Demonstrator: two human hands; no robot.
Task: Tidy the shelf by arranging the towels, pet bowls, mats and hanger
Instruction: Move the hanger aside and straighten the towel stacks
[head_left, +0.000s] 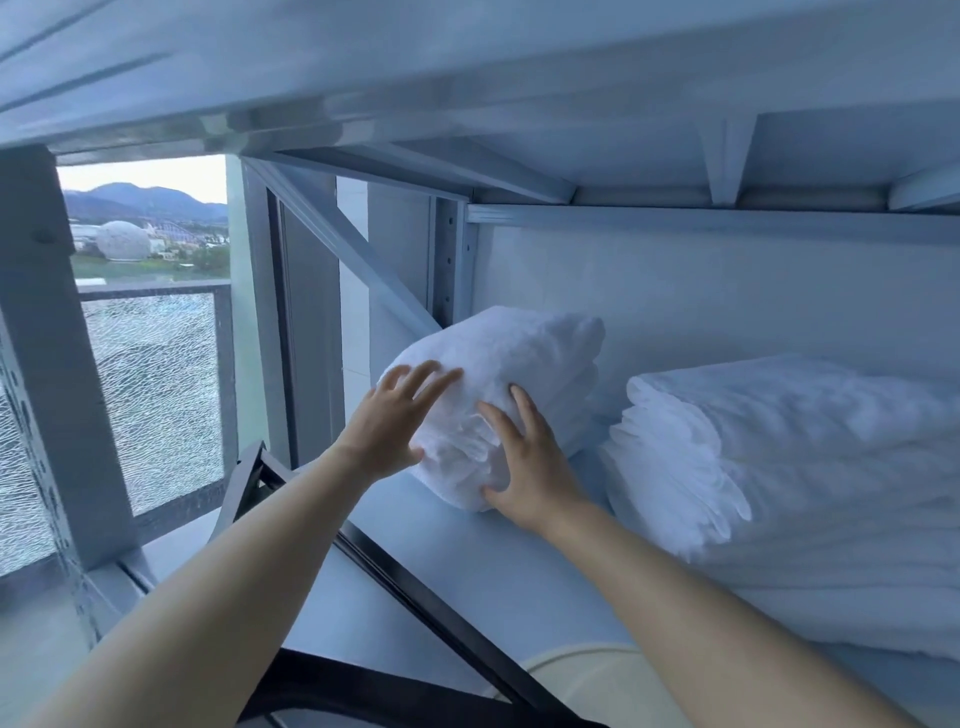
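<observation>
As the left hand (392, 421) and right hand (524, 467) press open-fingered, the folded towel (524, 353) seems soft, light — cup it at nine and three o'clock.

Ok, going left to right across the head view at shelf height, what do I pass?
Cracked glass panel → left hand → right hand → large folded towel pile. The small towel bundle lies under both hands, so it is left out of the order.
</observation>
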